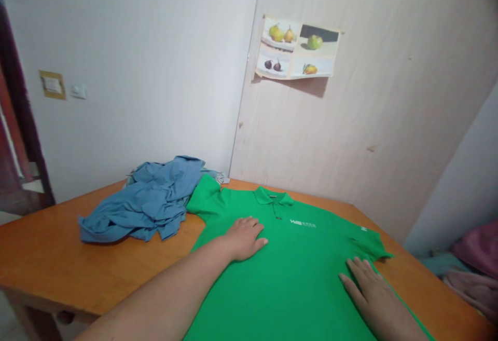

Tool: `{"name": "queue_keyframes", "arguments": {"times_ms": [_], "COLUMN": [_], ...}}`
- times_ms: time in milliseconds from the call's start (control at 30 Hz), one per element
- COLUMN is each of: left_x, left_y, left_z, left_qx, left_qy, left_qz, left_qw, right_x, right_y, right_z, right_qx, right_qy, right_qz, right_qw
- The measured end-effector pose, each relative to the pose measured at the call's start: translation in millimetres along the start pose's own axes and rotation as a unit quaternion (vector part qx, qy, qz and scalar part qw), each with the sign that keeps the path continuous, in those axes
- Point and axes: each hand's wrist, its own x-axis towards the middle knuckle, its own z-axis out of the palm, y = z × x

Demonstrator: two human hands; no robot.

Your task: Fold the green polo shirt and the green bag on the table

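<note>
A green polo shirt [295, 273] lies spread front side up, its collar at the far end and white lettering on the chest. On the left chest area my left hand [245, 238] rests flat, fingers stretched out and thumb apart. Close to the shirt's right side edge my right hand [368, 286] lies on the fabric with its fingers extended. Neither hand grips anything. The shirt's left sleeve touches a crumpled heap of blue clothing [151, 201]. The lower part of the shirt runs out of view at the bottom.
The shirt and the blue heap lie on an orange-brown wooden table [50, 247], which meets the wall at the back. A sheet of fruit pictures [298, 48] hangs on the wall. Pink cloth [476, 250] lies beyond the table at the right.
</note>
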Motion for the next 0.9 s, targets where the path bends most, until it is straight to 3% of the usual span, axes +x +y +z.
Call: {"name": "queue_keyframes", "arguments": {"times_ms": [233,433,667,900], "left_x": [0,0,1,1], "left_y": [-4,-3,-1,0], "left_z": [2,2,3,4], "left_qx": [-0.043,-0.055,-0.051,-0.054], "left_qy": [-0.039,-0.043,-0.038,-0.039], "left_qz": [-0.019,-0.023,-0.027,-0.032], "left_qw": [0.998,0.997,0.998,0.997], "right_x": [19,65,99,140], "right_y": [-21,-17,-91,-129], "right_z": [-11,-12,-9,6], "right_qx": [0.069,0.002,0.079,0.081], "right_qy": [-0.084,-0.121,-0.150,-0.160], "right_qz": [-0.026,0.057,-0.086,-0.080], "right_qw": [0.994,0.991,0.982,0.981]}}
